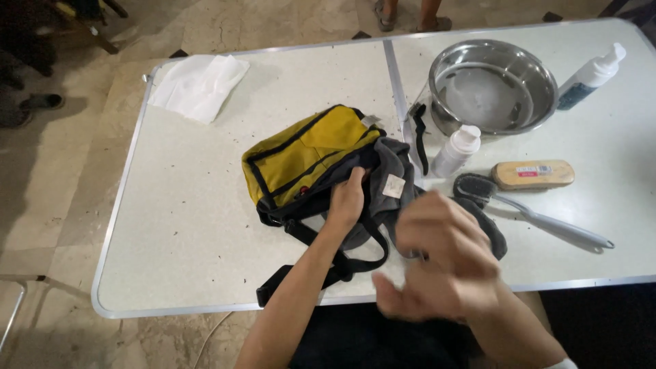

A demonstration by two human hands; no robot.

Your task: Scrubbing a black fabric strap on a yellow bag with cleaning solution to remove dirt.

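A yellow and black bag [305, 154] with a grey lining lies in the middle of the white folding table [184, 232]. My left hand [347, 199] grips the grey fabric at the bag's opening. Blurred, my right hand [441, 263] hovers above the table's near edge to the right of the bag, fingers spread and holding nothing. Black straps [321, 263] trail from the bag toward me.
A steel bowl [492, 85] stands at the back right, with a white pump bottle [592, 75] beside it. A small white bottle [456, 150], a wooden brush [533, 175] and a long-handled brush [540, 217] lie right of the bag. A white cloth [199, 85] lies back left. Someone's feet [410, 15] stand beyond the table.
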